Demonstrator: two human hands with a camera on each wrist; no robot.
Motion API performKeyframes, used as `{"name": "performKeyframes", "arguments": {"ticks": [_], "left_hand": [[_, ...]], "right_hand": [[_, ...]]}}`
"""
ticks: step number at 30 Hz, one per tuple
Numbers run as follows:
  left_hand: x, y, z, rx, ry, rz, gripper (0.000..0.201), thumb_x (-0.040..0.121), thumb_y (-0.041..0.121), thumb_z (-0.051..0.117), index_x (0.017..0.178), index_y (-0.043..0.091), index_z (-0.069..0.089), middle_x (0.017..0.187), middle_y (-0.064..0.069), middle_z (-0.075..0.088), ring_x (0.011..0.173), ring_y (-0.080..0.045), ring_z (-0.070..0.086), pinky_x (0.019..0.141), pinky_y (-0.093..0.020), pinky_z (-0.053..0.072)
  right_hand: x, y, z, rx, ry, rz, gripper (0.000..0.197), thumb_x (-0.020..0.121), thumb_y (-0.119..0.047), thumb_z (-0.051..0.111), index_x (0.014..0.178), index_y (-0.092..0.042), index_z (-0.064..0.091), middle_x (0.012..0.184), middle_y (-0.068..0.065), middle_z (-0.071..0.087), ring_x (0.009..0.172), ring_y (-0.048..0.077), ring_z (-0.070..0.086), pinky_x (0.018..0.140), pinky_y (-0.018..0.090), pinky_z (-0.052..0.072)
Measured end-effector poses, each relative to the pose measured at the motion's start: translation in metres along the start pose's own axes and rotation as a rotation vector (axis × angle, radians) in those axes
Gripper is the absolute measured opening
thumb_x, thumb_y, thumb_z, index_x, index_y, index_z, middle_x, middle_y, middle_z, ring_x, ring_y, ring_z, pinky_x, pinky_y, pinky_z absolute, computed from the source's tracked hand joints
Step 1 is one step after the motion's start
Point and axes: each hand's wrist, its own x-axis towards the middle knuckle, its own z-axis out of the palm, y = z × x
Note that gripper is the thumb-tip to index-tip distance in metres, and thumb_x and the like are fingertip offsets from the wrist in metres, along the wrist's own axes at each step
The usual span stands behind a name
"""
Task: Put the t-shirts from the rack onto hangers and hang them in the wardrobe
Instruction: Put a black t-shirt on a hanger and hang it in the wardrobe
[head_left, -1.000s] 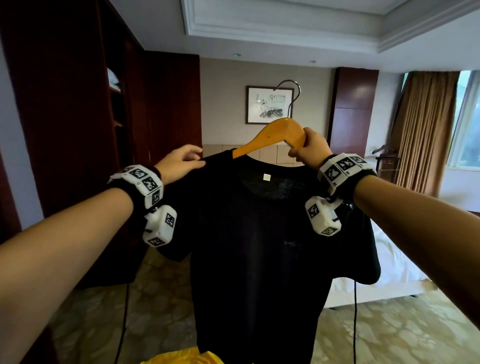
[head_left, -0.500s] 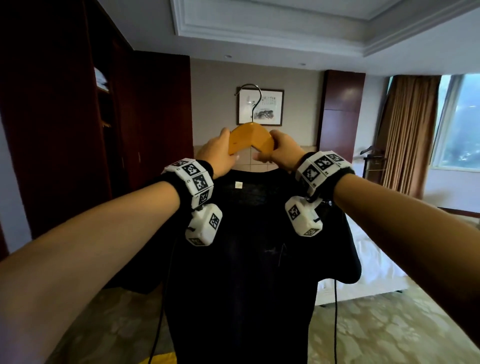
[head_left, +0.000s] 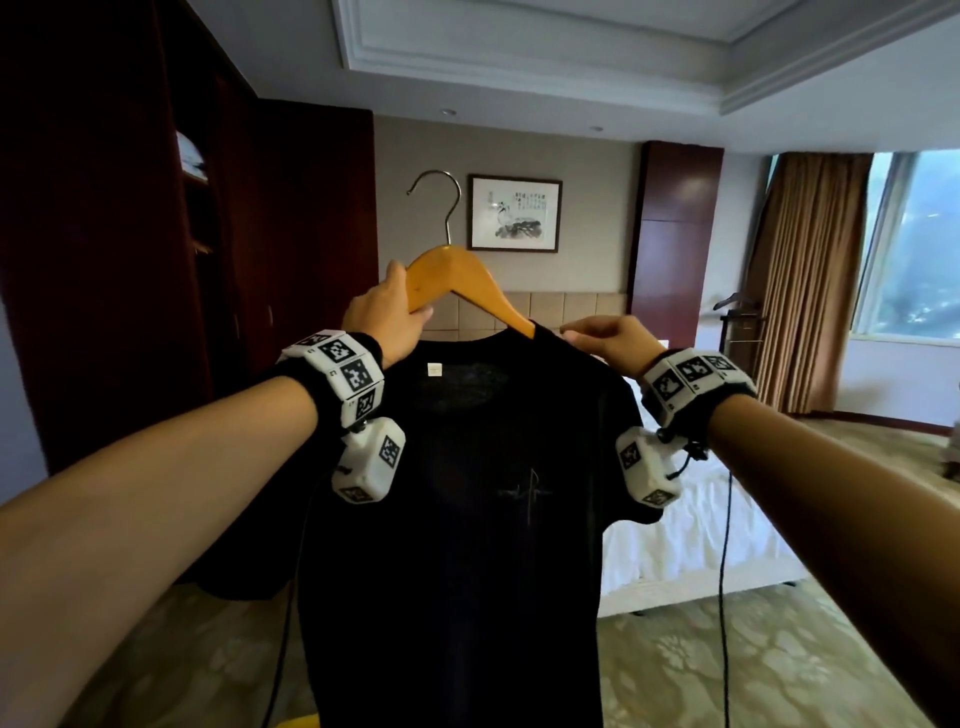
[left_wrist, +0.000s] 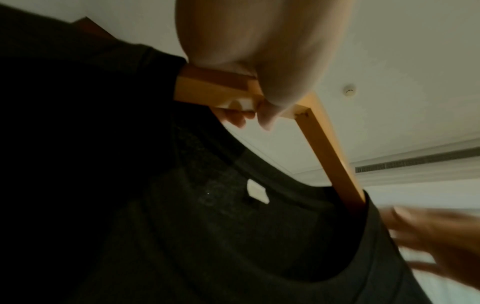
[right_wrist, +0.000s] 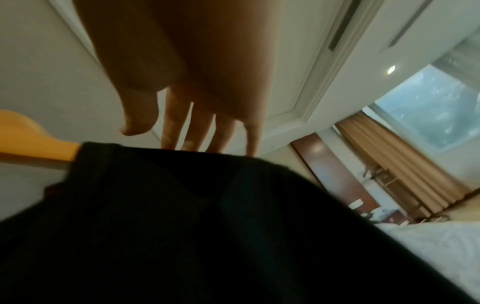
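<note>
A black t-shirt hangs on a wooden hanger with a metal hook, held up in front of me. My left hand grips the hanger's left arm near its centre; the left wrist view shows its fingers curled under the wood. My right hand is at the shirt's right shoulder. In the right wrist view its fingers are straight and touch the top of the fabric, beside the hanger's bare end.
The dark red wardrobe stands open on the left, with a shelf inside. A white bed lies behind the shirt on the right. Brown curtains and a window fill the far right. Patterned carpet covers the floor.
The hanger passed from my right hand to my left. My left hand left the shirt's left shoulder; my right hand moved out to the right shoulder. The view swung slightly right.
</note>
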Motion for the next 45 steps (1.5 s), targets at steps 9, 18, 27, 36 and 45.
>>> {"name": "performKeyframes", "arguments": {"ticks": [9, 18, 27, 36, 45], "left_hand": [[0.003, -0.002, -0.006, 0.025, -0.013, -0.021, 0.043, 0.095, 0.031, 0.051, 0.124, 0.003, 0.036, 0.118, -0.020, 0.058, 0.108, -0.042, 0.055, 0.083, -0.042, 0.041], [0.010, -0.014, -0.011, 0.020, 0.020, -0.074, 0.039, 0.095, 0.030, 0.050, 0.119, 0.001, 0.039, 0.106, -0.020, 0.064, 0.118, -0.037, 0.051, 0.118, -0.044, 0.004], [0.009, -0.012, -0.013, -0.025, 0.072, -0.072, 0.035, 0.094, 0.026, 0.052, 0.119, 0.004, 0.042, 0.107, -0.017, 0.062, 0.109, -0.038, 0.054, 0.113, -0.047, 0.022], [0.010, -0.021, -0.010, -0.102, 0.088, -0.087, 0.033, 0.091, 0.026, 0.056, 0.117, 0.007, 0.045, 0.106, -0.014, 0.062, 0.107, -0.037, 0.054, 0.109, -0.048, 0.029], [-0.006, -0.034, 0.003, -0.074, 0.047, -0.160, 0.035, 0.088, 0.029, 0.060, 0.117, 0.014, 0.048, 0.108, -0.009, 0.063, 0.106, -0.033, 0.057, 0.097, -0.039, 0.039]], "right_hand": [[0.021, -0.016, 0.027, 0.221, 0.197, -0.055, 0.016, 0.080, -0.009, 0.072, 0.070, -0.018, 0.063, 0.065, -0.008, 0.062, 0.050, -0.008, 0.057, 0.058, 0.008, 0.045], [0.022, -0.019, 0.011, 0.199, 0.098, -0.107, 0.018, 0.089, -0.015, 0.062, 0.106, -0.009, 0.064, 0.082, -0.004, 0.066, 0.068, -0.006, 0.062, 0.067, 0.008, 0.048], [0.009, 0.027, 0.003, -0.117, -0.013, 0.097, 0.016, 0.095, -0.010, 0.052, 0.103, -0.001, 0.063, 0.078, 0.004, 0.056, 0.061, 0.002, 0.050, 0.050, 0.001, 0.040], [0.015, 0.030, -0.007, 0.001, 0.310, -0.007, 0.022, 0.088, -0.006, 0.061, 0.067, -0.008, 0.056, 0.061, -0.001, 0.053, 0.049, -0.005, 0.050, 0.064, 0.022, 0.040], [0.026, 0.014, 0.027, -0.048, 0.033, -0.122, 0.025, 0.086, -0.041, 0.062, 0.098, -0.019, 0.062, 0.098, 0.004, 0.068, 0.096, 0.020, 0.064, 0.094, 0.034, 0.049]]}}
